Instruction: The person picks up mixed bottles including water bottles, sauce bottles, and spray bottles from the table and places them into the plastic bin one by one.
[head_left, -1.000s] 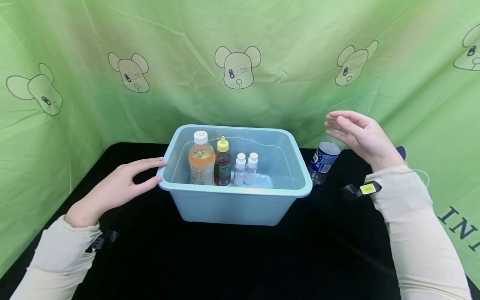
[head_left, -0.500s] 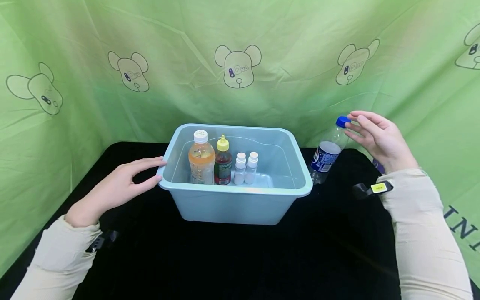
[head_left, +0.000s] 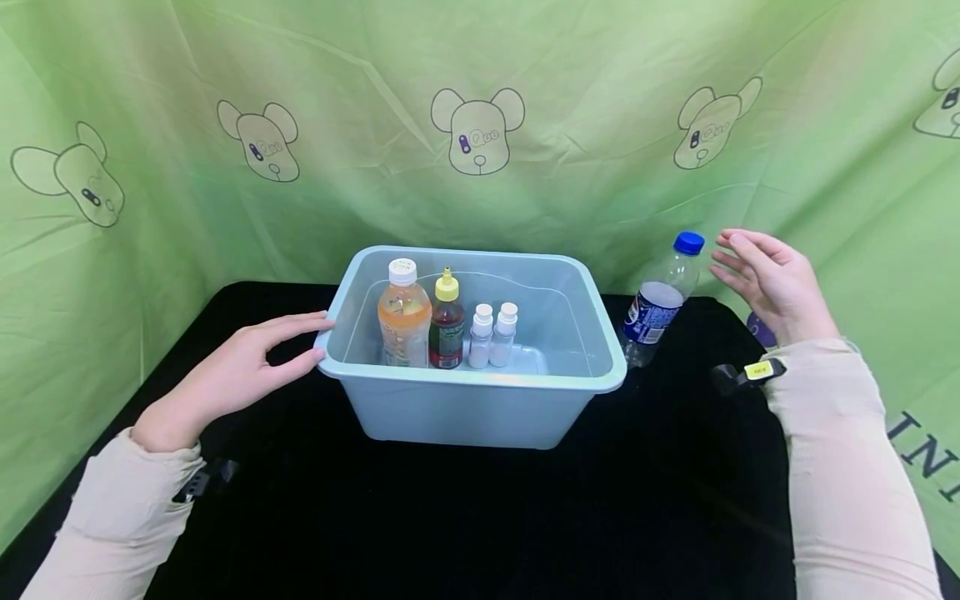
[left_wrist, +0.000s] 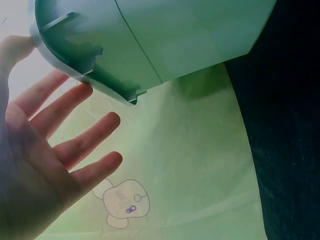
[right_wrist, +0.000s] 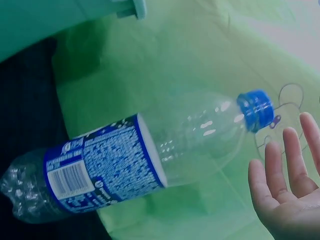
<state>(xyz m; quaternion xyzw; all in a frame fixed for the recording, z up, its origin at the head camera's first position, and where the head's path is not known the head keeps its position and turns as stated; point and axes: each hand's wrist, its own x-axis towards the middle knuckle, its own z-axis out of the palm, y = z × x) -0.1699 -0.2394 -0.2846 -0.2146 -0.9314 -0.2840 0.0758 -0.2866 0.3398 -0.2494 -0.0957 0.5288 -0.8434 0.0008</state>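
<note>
My left hand (head_left: 232,371) rests its fingertips and thumb against the left rim of a light blue plastic bin (head_left: 465,408). In the left wrist view the fingers of that left hand (left_wrist: 45,145) are spread and nearly straight at the rim. A clear plastic bottle (head_left: 655,304) with a blue cap and blue label stands just right of the bin. My right hand (head_left: 780,283) hovers right of its cap, holding nothing, with relaxed fingers. The right wrist view shows a gap between the bottle (right_wrist: 190,145) and the right hand (right_wrist: 295,195).
Inside the bin stand a bottle (head_left: 405,321) of orange drink with a white cap, a dark squeeze bottle (head_left: 447,329) with a yellow nozzle, and two small white bottles (head_left: 491,337). Black cloth (head_left: 480,517) covers the table, and a green curtain (head_left: 360,142) hangs behind.
My right hand has moved right, away from the clear bottle, uncovering its blue cap. The left hand has stayed at the bin's rim.
</note>
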